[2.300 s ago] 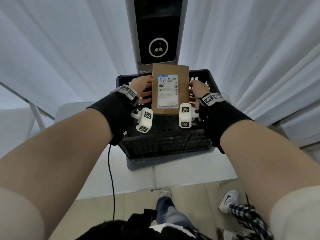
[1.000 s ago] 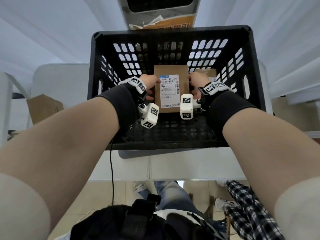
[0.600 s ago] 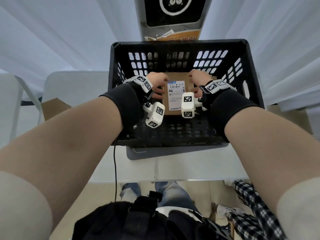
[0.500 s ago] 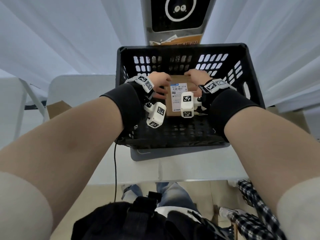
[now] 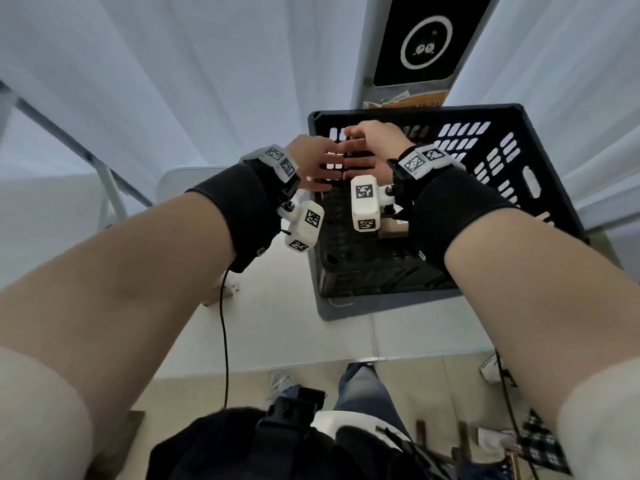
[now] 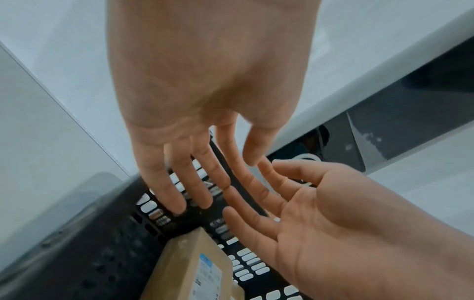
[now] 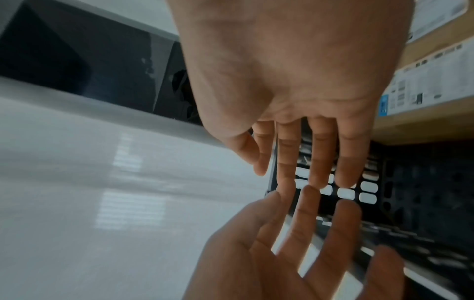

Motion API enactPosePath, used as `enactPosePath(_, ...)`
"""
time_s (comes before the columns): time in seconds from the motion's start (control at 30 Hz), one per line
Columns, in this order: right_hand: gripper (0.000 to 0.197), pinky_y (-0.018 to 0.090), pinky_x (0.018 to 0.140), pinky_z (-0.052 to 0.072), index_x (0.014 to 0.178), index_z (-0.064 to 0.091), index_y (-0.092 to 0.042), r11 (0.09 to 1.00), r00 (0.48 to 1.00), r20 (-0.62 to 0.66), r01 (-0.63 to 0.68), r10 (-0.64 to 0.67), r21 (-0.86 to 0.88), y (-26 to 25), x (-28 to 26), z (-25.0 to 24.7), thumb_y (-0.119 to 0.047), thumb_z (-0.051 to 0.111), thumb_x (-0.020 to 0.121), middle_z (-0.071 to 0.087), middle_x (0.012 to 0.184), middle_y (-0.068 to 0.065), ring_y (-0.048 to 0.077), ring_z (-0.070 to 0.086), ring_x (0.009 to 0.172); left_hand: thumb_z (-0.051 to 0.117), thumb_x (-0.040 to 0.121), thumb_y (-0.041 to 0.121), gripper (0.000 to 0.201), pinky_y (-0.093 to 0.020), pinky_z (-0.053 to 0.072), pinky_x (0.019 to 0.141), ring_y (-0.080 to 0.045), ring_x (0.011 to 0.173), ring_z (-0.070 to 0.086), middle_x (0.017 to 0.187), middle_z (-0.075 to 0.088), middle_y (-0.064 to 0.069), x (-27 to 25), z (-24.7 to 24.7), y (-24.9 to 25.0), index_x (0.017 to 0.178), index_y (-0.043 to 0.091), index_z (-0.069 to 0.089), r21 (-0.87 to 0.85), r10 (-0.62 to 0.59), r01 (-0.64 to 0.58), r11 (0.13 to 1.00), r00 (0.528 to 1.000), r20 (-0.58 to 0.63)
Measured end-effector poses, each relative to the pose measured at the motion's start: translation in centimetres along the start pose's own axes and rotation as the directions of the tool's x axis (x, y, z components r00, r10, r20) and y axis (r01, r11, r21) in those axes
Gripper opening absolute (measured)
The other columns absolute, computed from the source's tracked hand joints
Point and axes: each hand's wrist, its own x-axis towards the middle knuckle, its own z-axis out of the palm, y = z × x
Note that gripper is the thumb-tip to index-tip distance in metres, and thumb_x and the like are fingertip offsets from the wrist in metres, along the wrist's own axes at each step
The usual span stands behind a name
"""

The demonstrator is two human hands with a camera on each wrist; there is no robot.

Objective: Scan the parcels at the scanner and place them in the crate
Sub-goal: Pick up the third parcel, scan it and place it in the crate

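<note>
Both hands are empty with fingers straight and spread: the left hand (image 5: 313, 157) and the right hand (image 5: 372, 147) meet fingertip to fingertip over the 10 o'clock corner of the black crate (image 5: 540, 188), holding nothing. A brown parcel (image 6: 189, 270) with a white label lies flat on the crate floor below them, apart from both palms. The crate stands on the white worktop (image 5: 284, 327), and the scanner (image 5: 420, 39) rises just behind it at 12 o'clock.
</note>
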Motion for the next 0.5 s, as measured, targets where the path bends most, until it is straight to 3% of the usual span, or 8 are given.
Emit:
enactPosePath(0.17,0.021,0.035,0.066,0.060,0.106,0.065,-0.015,1.000,0.998,0.066,-0.008,0.009,-0.022,0.9,-1.1,6.4,-0.020,0.047,0.096,0.073,0.110,0.009,0.031,0.070,0.082,0.063,0.093,0.023,0.019,-0.039,0.058,0.087,-0.022,0.095,0.073,0.107,0.074,0.001,-2.0,-6.7,-2.5,0.108,0.015,0.070,-0.032,-0.008,0.007,0.999,1.000,-0.015)
enactPosePath(0.37,0.018,0.041,0.081,0.059,0.100,0.066,-0.015,0.995,0.989,0.142,-0.031,0.045,-0.097,3.0,-1.0,13.5,-0.021,0.050,0.095,0.073,0.110,0.007,0.034,0.070,0.084,0.061,0.095,0.022,0.017,-0.037,0.055,0.086,-0.024,0.098,0.068,0.108,0.071,0.000,-3.2,-13.2,-6.5,0.107,0.015,0.071,-0.032,-0.067,0.062,0.998,0.979,-0.191)
enactPosePath(0.5,0.017,0.044,0.085,0.057,0.096,0.067,-0.018,0.984,0.979,0.164,-0.092,0.117,-0.154,5.9,-0.1,16.7,-0.023,0.050,0.094,0.073,0.110,0.005,0.035,0.070,0.087,0.060,0.094,0.021,0.033,-0.037,0.050,0.083,-0.026,0.085,0.057,0.099,0.060,-0.007,-3.0,-16.9,-9.6,0.123,0.005,0.066,0.014,-0.148,0.170,0.985,0.893,-0.424)
